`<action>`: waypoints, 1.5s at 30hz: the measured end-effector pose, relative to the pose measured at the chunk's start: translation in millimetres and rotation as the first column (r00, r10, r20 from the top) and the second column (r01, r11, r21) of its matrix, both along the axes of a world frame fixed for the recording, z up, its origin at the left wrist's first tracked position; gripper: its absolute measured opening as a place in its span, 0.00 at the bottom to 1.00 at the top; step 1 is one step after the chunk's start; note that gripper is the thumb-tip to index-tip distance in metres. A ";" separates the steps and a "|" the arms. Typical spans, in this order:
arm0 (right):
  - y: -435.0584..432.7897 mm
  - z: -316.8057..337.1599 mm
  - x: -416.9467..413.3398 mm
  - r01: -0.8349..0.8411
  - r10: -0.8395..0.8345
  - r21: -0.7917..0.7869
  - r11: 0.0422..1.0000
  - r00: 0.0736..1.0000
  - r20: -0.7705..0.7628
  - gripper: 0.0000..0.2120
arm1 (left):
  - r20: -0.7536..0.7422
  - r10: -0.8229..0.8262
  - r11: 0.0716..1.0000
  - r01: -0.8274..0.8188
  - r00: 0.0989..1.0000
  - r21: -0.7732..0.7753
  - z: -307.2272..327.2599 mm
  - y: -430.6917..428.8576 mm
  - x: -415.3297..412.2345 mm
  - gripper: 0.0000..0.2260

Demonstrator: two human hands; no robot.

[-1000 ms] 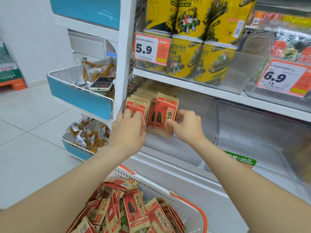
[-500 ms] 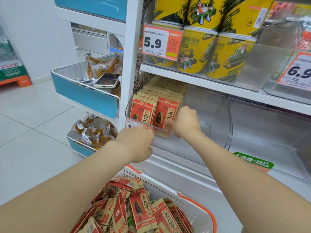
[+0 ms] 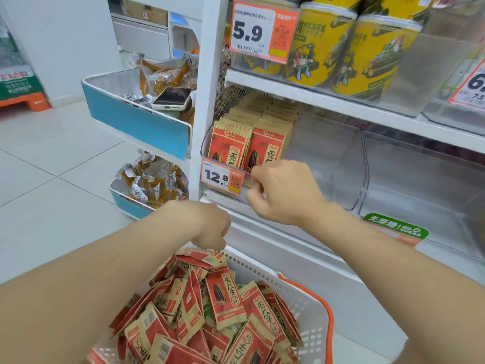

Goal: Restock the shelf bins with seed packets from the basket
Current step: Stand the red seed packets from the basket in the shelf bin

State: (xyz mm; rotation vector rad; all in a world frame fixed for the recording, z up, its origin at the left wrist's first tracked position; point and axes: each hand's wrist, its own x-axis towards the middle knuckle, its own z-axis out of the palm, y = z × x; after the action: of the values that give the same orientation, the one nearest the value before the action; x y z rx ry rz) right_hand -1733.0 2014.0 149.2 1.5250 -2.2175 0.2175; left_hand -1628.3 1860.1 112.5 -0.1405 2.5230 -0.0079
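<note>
Red-and-tan seed packets (image 3: 215, 308) are heaped in a white basket (image 3: 312, 329) with orange handles at the bottom of the view. More of the same packets (image 3: 252, 143) stand in two rows in the clear shelf bin (image 3: 325, 158) behind a 12.8 price tag. My left hand (image 3: 210, 227) hangs just above the top of the basket heap, back toward me and fingers pointing down out of sight. In front of the bin's lip is my right hand (image 3: 283, 193), fingers loosely curled with nothing in them.
A second clear bin (image 3: 420, 179) stands to the right. Yellow snack cans (image 3: 322, 46) fill the shelf above. Left of the white upright (image 3: 207, 74), a blue-fronted tray (image 3: 136, 122) holds wrapped snacks and a phone (image 3: 173, 98). The floor is pale tile.
My left hand dropped from the bin's packets down to the basket heap. My right hand let go of the front packets and drew back to the bin's lip, uncovering the 12.8 tag.
</note>
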 end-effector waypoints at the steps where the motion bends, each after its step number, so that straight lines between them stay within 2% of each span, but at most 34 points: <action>1: 1.8 -8.9 9.1 -0.037 0.035 0.118 0.992 0.999 0.021 0.12 | 0.020 0.000 1.000 0.000 1.000 -0.017 -3.9 0.7 1.8 0.20; 3: 4.3 -30.0 23.5 -0.052 0.016 0.375 0.925 0.995 0.100 0.13 | 0.049 0.001 0.999 0.001 0.999 -0.039 -12.2 1.5 5.0 0.20; 5: 6.3 -55.2 34.3 -0.077 -0.045 0.564 0.822 0.979 0.200 0.10 | 0.062 -0.003 0.999 0.006 0.998 -0.044 -18.1 2.8 8.0 0.20; 8: 9.0 -107.5 42.6 -0.130 -0.201 0.705 0.698 0.908 0.367 0.08 | 0.050 -0.008 0.999 0.011 0.999 -0.047 -24.4 6.9 11.9 0.20; 10: 9.4 -145.9 46.7 -0.146 -0.325 0.743 0.654 0.832 0.450 0.13 | 0.049 -0.010 0.999 0.012 0.999 -0.037 -27.6 11.7 14.2 0.20; 13: 9.1 -177.3 56.6 -0.176 -0.431 0.684 0.708 0.659 0.616 0.26 | 0.046 -0.014 1.000 0.014 0.999 -0.008 -32.5 18.9 16.7 0.20; 16: 7.3 -200.3 66.4 -0.142 -0.447 0.563 0.814 0.467 0.763 0.25 | 0.040 -0.023 1.000 0.023 0.999 0.001 -37.6 21.8 19.0 0.20; 20: 3.3 -224.2 74.0 -0.032 -0.521 0.567 0.823 0.358 0.775 0.40 | 0.031 -0.034 0.999 0.034 0.999 -0.001 -41.2 21.2 20.8 0.19; 21: 1.5 -226.2 75.4 -0.005 -0.541 0.575 0.818 0.335 0.772 0.39 | 0.028 -0.031 1.000 0.031 0.999 0.000 -40.7 20.3 21.2 0.19; 23: -2.2 -234.0 74.8 0.036 -0.554 0.569 0.821 0.287 0.781 0.32 | 0.025 -0.024 1.000 0.024 0.999 0.001 -41.6 16.7 20.9 0.18; 27: -7.9 -244.6 75.0 0.080 -0.516 0.516 0.853 0.271 0.812 0.18 | 0.011 -0.020 1.000 0.020 1.000 -0.014 -47.5 8.6 19.4 0.17; 32: -15.5 -220.2 74.7 0.095 -0.576 0.568 0.817 0.135 0.806 0.04 | 0.009 -0.003 1.000 0.003 1.000 -0.030 -47.3 2.8 19.5 0.16; 35: -15.3 -201.9 70.5 0.137 -0.603 0.596 0.791 0.017 0.797 0.06 | 0.013 0.050 0.999 -0.050 0.999 -0.012 -43.6 2.5 18.6 0.15; 37: -11.2 -181.2 69.5 0.125 -0.575 0.577 0.807 -0.052 0.816 0.05 | 0.010 0.095 0.995 -0.095 0.995 -0.020 -34.6 6.3 18.5 0.14; 40: -2.1 -151.8 66.5 0.157 -0.475 0.483 0.861 -0.090 0.875 0.05 | -0.085 0.140 0.987 -0.146 0.987 -0.069 -20.1 12.2 16.1 0.11; 42: 4.0 -136.0 65.0 0.232 -0.389 0.397 0.888 -0.080 0.918 0.07 | -0.161 0.186 0.978 -0.198 0.969 -0.061 -8.7 13.9 14.7 0.11; 43: 5.8 -127.6 64.9 0.282 -0.327 0.328 0.902 -0.052 0.943 0.08 | -0.199 0.212 0.973 -0.225 0.957 -0.048 -3.0 15.0 13.9 0.11; 45: 9.4 -109.7 66.4 0.367 -0.202 0.164 0.915 0.066 0.977 0.06 | -0.290 0.266 0.959 -0.282 0.919 -0.012 3.1 16.4 11.8 0.11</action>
State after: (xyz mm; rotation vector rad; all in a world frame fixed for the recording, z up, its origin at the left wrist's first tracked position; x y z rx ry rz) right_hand -1666.6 2023.4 39.5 0.7128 -3.3051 1.6965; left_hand -1616.5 1876.6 115.6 -0.5537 2.7691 0.0624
